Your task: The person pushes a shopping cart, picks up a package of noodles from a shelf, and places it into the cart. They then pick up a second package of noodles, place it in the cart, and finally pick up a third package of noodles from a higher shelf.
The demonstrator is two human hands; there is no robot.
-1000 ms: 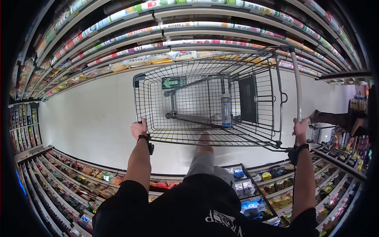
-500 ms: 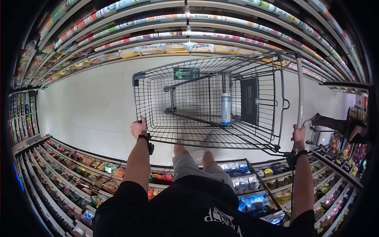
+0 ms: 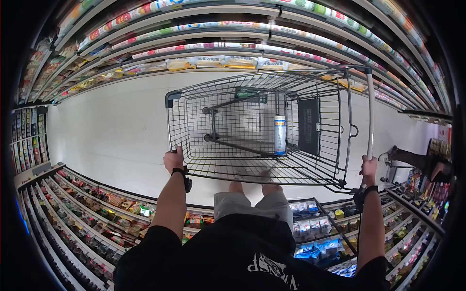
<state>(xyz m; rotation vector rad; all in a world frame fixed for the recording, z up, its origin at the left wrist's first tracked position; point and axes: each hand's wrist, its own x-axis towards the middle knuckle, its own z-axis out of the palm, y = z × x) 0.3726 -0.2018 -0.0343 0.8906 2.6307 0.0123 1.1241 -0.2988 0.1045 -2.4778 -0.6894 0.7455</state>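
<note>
A wire shopping cart stands across the aisle in front of me. My left hand is closed around the rim at the cart's left front corner. My right hand grips the near end of the long handle bar on the right. Inside the basket, a white and blue cylindrical package lies by itself near the child-seat panel. Its exact kind I cannot make out. Both wrists carry dark bands.
Shelves of long wrapped packs run along the far side. Racks of bagged goods line the near side behind me. Pale floor stretches to the left. Another person's leg shows at the right edge.
The far shelf goods have shifted to the right in view, and so has the green floor sign under the cart. My legs have moved in a step. Both hands keep their hold.
</note>
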